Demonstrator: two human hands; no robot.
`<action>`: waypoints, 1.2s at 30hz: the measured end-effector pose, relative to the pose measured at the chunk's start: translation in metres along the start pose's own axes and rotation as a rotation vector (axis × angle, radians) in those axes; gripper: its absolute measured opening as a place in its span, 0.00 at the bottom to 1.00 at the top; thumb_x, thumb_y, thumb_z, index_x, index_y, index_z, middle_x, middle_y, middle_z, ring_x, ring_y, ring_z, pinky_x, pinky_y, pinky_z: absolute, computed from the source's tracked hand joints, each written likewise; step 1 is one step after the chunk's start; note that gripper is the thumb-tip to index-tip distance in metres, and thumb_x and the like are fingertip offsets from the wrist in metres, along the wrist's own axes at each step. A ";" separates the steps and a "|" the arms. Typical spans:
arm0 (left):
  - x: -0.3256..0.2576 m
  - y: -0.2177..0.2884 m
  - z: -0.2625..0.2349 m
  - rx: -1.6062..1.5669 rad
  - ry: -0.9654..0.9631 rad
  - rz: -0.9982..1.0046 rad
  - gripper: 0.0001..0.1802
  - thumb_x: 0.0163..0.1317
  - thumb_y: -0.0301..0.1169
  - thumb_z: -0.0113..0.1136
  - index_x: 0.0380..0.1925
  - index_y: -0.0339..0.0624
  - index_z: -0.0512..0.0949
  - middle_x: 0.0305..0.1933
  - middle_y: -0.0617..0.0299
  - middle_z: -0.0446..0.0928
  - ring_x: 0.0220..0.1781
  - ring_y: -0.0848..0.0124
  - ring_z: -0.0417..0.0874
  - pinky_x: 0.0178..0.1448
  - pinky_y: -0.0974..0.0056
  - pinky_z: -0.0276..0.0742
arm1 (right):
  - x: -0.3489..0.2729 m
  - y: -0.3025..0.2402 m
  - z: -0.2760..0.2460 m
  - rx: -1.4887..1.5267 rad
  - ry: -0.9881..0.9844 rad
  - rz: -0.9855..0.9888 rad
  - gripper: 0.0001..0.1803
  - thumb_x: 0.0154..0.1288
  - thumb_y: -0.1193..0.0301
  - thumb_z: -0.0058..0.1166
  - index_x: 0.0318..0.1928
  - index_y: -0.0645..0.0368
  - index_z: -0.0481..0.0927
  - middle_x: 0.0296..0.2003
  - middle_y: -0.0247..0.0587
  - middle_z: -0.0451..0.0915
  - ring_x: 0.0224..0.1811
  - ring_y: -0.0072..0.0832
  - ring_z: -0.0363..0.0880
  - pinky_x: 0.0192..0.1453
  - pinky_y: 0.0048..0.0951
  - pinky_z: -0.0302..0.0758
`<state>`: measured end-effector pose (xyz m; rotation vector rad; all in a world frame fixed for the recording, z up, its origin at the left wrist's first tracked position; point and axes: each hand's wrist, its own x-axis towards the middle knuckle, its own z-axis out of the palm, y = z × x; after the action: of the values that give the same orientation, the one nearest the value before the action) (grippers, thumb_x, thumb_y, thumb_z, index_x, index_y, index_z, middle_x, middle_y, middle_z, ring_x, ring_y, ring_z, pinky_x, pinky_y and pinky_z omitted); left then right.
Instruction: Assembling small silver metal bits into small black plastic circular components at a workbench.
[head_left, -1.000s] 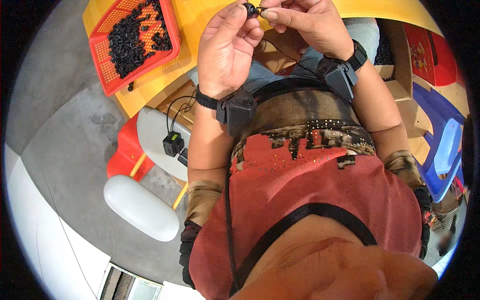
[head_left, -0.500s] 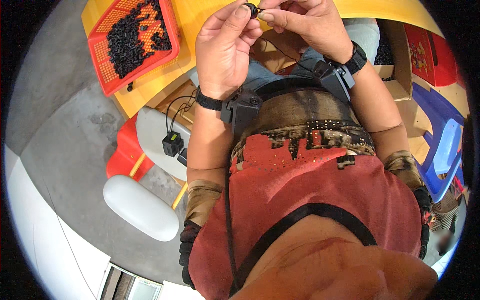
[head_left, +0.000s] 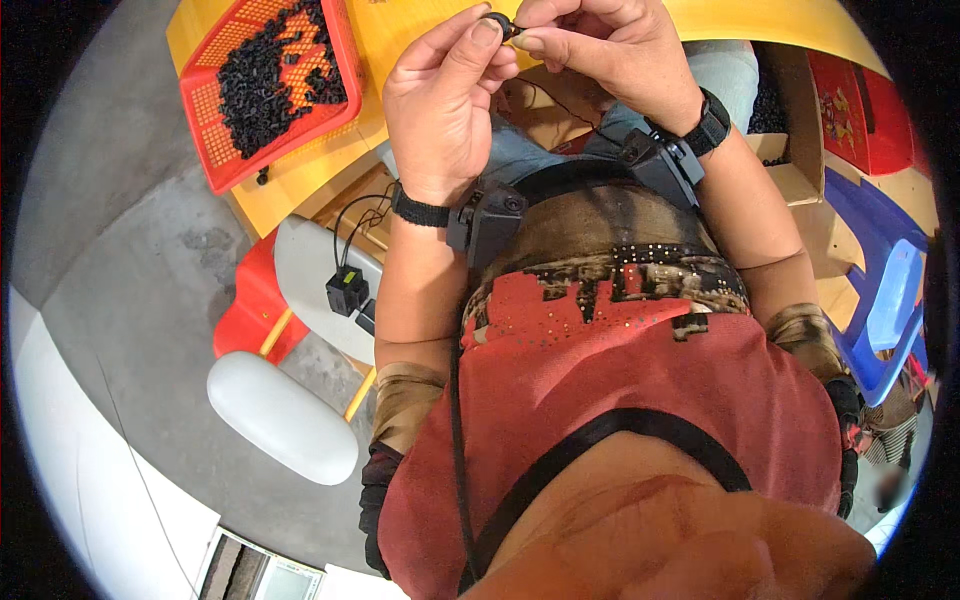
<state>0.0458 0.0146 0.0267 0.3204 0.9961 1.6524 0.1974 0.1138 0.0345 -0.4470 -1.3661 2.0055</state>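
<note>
1. Both forearms rise from the lower edge and meet at the top of the view, over the yellow table (head_left: 380, 40).
2. The left hand (head_left: 445, 110) is raised with its back to the camera, thumb and forefinger pinched on a small black part (head_left: 499, 24).
3. The right hand (head_left: 600, 50) curls in from the other side, its fingertips gripping the same part.
4. A red basket (head_left: 262, 85) of black pieces sits well apart to the left.
</note>
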 end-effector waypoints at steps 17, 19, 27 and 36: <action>-0.008 0.018 0.008 0.313 -0.107 0.205 0.15 0.66 0.21 0.64 0.52 0.34 0.76 0.42 0.55 0.83 0.38 0.71 0.84 0.46 0.66 0.82 | 0.003 0.001 -0.008 -0.305 -0.104 -0.061 0.06 0.66 0.81 0.62 0.43 0.65 0.80 0.37 0.34 0.83 0.38 0.17 0.82 0.42 0.18 0.78; -0.006 0.017 0.003 0.262 -0.115 0.175 0.17 0.66 0.21 0.63 0.54 0.37 0.73 0.43 0.54 0.83 0.39 0.70 0.84 0.47 0.66 0.82 | 0.008 -0.005 -0.010 0.021 -0.197 0.030 0.08 0.66 0.80 0.63 0.44 0.64 0.79 0.37 0.32 0.82 0.37 0.16 0.80 0.41 0.17 0.76; -0.003 0.020 -0.010 0.168 -0.188 0.082 0.22 0.67 0.20 0.61 0.58 0.44 0.66 0.46 0.50 0.82 0.43 0.68 0.84 0.49 0.64 0.81 | 0.028 -0.039 -0.019 -0.454 -0.407 -0.084 0.20 0.63 0.74 0.67 0.55 0.61 0.81 0.36 0.33 0.81 0.35 0.20 0.76 0.37 0.21 0.72; -0.002 0.015 -0.013 0.059 -0.296 -0.010 0.23 0.68 0.21 0.59 0.60 0.44 0.65 0.50 0.50 0.81 0.48 0.66 0.84 0.52 0.61 0.80 | 0.058 -0.028 -0.024 -0.501 -0.735 -0.592 0.21 0.61 0.69 0.69 0.53 0.63 0.84 0.33 0.46 0.83 0.35 0.34 0.80 0.38 0.30 0.75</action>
<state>0.0279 0.0069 0.0300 0.5811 0.8216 1.5147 0.1793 0.1771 0.0550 0.5106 -2.1396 1.3479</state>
